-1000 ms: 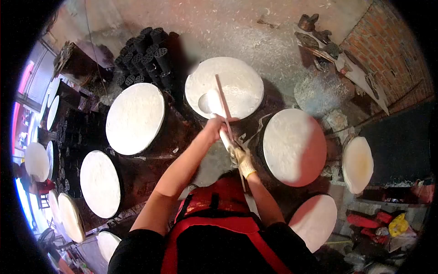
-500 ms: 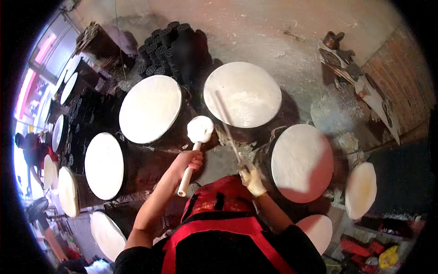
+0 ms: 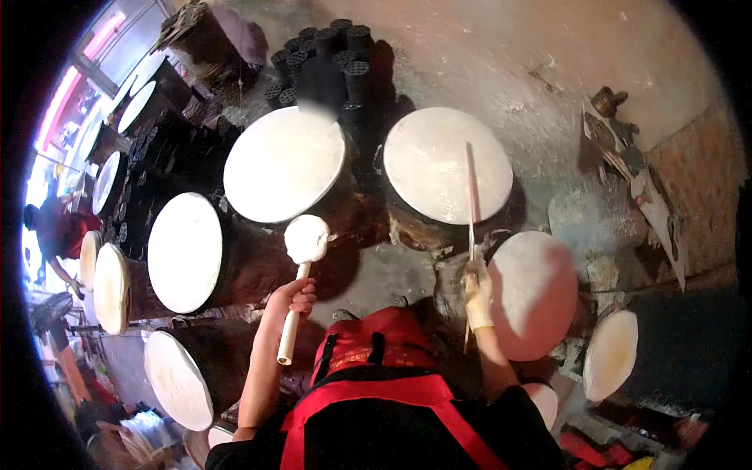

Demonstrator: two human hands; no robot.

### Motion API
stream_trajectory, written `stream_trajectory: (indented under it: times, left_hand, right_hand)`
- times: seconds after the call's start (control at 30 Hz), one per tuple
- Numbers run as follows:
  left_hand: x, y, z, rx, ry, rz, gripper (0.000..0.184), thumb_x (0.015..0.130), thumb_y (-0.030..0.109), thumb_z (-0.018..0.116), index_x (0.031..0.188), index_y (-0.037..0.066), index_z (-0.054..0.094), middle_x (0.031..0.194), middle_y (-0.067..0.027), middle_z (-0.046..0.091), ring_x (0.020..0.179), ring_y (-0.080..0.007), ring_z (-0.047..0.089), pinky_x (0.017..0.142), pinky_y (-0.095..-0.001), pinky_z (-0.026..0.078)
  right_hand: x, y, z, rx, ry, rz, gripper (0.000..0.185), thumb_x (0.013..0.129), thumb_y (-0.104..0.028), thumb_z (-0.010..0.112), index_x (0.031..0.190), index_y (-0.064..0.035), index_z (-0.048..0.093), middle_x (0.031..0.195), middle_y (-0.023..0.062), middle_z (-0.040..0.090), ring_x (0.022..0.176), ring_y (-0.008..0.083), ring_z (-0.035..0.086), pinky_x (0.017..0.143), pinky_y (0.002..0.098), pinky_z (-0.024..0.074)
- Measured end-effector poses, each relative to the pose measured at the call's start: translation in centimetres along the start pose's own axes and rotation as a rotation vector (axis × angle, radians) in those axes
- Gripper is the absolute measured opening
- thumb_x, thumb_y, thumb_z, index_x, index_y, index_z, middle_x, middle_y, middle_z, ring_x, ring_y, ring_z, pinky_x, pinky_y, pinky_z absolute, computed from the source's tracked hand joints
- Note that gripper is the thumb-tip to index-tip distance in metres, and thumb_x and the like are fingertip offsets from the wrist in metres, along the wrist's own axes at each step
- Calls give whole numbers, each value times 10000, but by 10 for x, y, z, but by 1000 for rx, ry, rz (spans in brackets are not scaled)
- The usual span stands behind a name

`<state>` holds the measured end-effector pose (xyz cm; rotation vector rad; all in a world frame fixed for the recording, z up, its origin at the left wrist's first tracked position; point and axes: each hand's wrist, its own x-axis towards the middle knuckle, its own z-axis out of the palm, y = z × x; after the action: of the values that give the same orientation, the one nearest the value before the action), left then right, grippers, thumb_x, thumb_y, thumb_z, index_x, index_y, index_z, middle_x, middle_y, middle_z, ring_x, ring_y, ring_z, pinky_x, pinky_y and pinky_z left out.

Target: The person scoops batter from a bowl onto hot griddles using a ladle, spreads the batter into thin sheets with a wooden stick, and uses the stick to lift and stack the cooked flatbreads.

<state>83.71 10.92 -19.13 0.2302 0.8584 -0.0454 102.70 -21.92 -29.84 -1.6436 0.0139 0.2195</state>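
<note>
My bare left hand (image 3: 294, 301) is wrapped round the pale handle of a ladle (image 3: 306, 239), whose rounded head is coated in white. On my right hand (image 3: 477, 294) is a cream glove; its fingers are closed round a long thin stick (image 3: 472, 184) that points away from me. The stick's far part overlaps a round white disc (image 3: 448, 164) on a dark drum-like stand. Another white disc (image 3: 284, 164) lies beyond the ladle, and a third, partly in reddish shadow (image 3: 533, 296), is just right of my gloved hand.
More round white tops (image 3: 185, 252) stand at the left, and one (image 3: 610, 356) at the right. Black perforated cylinders (image 3: 356, 70) are stacked at the back. A person in red (image 3: 63, 229) is at the far left. Debris (image 3: 654, 200) leans near the brick wall.
The ladle has come away from the far disc and the stick, moving left with my left hand. My right hand has moved right with the stick. The view has shifted too.
</note>
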Motion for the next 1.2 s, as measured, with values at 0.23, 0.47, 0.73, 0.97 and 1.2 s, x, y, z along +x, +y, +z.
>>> stream_trajectory:
  times: [0.23,0.47,0.73,0.97,1.2]
  left_hand:
    - [-37,10,-51,-35,-42,137,122,920,88,462,984,-12,437,686,-20,411,474,-41,323,325,-149,268]
    - [-57,8,-112,-150,-17,366,97,918,93,455,950,4,434,694,-5,417,471,-32,308,354,-155,246]
    - [-72,-12,-177,-437,149,762,111,921,76,448,831,42,393,662,10,387,492,-30,330,381,-151,272]
    - [-97,-42,-171,-838,421,1071,100,923,72,468,856,42,399,661,10,397,492,-30,341,376,-154,273]
    - [-116,-109,-170,-1177,662,1335,94,933,75,458,953,-14,439,707,-15,425,505,-34,353,369,-146,282]
  right_hand:
    - [-15,39,58,-651,-257,-457,571,847,-90,550,1383,-132,357,993,200,613,772,279,631,702,349,517]
    - [-2,-3,173,-265,-528,-279,496,803,6,565,1280,-44,441,1114,91,583,964,170,578,818,273,465]
    - [-6,15,350,-492,-1174,-441,413,887,-386,554,1088,-27,591,949,131,645,893,231,613,790,337,460]
    - [-53,22,515,-884,-1735,-620,360,854,-331,581,998,-5,627,909,221,632,834,357,611,757,394,468]
    - [-207,39,571,-749,-2126,-1366,266,815,-243,582,1024,-79,567,901,161,623,840,312,617,763,415,490]
